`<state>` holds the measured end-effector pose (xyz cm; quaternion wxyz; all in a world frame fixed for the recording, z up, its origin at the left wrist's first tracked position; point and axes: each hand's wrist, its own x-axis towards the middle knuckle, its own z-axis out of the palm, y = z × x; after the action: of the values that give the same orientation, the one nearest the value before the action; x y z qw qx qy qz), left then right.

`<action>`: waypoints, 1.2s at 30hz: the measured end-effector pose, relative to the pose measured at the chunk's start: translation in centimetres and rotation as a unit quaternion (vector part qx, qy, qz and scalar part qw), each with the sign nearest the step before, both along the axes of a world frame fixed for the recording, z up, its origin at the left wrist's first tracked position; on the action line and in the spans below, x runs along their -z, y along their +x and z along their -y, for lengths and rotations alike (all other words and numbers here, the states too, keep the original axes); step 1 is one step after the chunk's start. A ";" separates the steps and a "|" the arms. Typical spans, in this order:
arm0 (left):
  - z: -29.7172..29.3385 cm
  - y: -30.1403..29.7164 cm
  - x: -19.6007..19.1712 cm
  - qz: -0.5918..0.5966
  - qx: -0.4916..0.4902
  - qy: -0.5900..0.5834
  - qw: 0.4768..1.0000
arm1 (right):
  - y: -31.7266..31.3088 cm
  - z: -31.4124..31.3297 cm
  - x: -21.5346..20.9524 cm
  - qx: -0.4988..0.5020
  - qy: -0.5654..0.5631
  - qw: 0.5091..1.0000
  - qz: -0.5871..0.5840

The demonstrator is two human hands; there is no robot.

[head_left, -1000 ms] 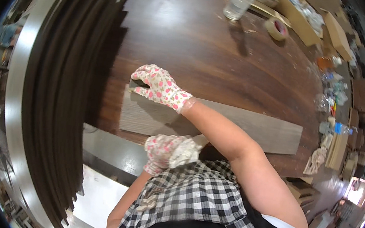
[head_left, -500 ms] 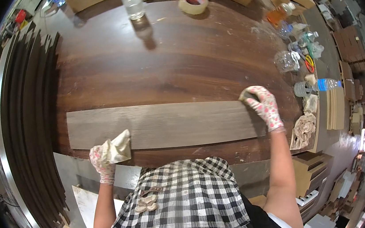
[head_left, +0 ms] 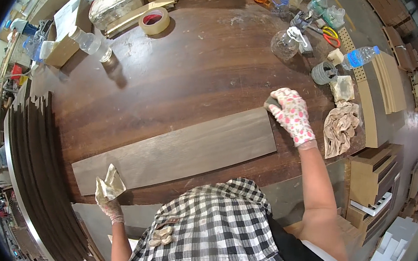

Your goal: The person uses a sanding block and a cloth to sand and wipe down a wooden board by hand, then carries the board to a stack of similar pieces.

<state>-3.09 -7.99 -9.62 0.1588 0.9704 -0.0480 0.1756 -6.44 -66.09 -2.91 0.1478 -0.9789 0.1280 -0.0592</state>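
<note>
A long grey-brown wood-grain board [head_left: 182, 145] lies flat on the dark brown tabletop [head_left: 189, 72], slanting up toward the right. At its near left end my left hand [head_left: 110, 209], in a patterned glove, is closed on a crumpled off-white cloth [head_left: 110, 184] that overlaps the board's edge. My right hand [head_left: 292, 115], gloved in white with pink spots, is curled at the far right corner. Its fingers grip a small dark grey pad [head_left: 272, 103] against that corner; most of the pad is hidden under the glove.
Dark planks [head_left: 38, 153] stand stacked along the left side. A tape roll [head_left: 154, 21], a clear bottle [head_left: 90, 44] and a carton [head_left: 69, 29] sit at the far left. Far right are a round jug [head_left: 285, 43], scissors [head_left: 329, 35] and a crumpled rag [head_left: 340, 128].
The whole view has turned, so the board slants more steeply. My right hand has closed more tightly around the pad at the corner. My left hand still holds the cloth at the left end.
</note>
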 end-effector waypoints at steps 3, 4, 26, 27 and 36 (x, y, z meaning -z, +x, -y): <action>1.0 0.0 -0.7 -0.018 -0.031 -0.091 0.995 | 0.6 -1.7 0.4 -0.033 0.011 0.996 0.084; 1.8 0.1 -1.3 -0.019 -0.027 -0.066 0.997 | 1.3 -3.9 0.3 -0.071 0.054 0.991 0.099; 2.6 0.5 -0.9 -0.097 -0.034 -0.199 0.975 | -2.8 2.4 1.6 0.089 0.024 0.988 0.123; 1.2 0.7 -0.7 -0.111 -0.078 -0.161 0.978 | -3.6 4.9 1.1 0.142 0.031 0.977 0.154; 0.3 0.8 0.5 -0.104 -0.042 -0.170 0.979 | -8.6 20.8 1.1 0.361 -0.141 0.897 0.212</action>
<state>-2.33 -8.33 -10.12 0.3178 0.9435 0.0401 0.0855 -15.04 -86.84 -3.97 0.0008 -0.8405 0.4285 -0.3316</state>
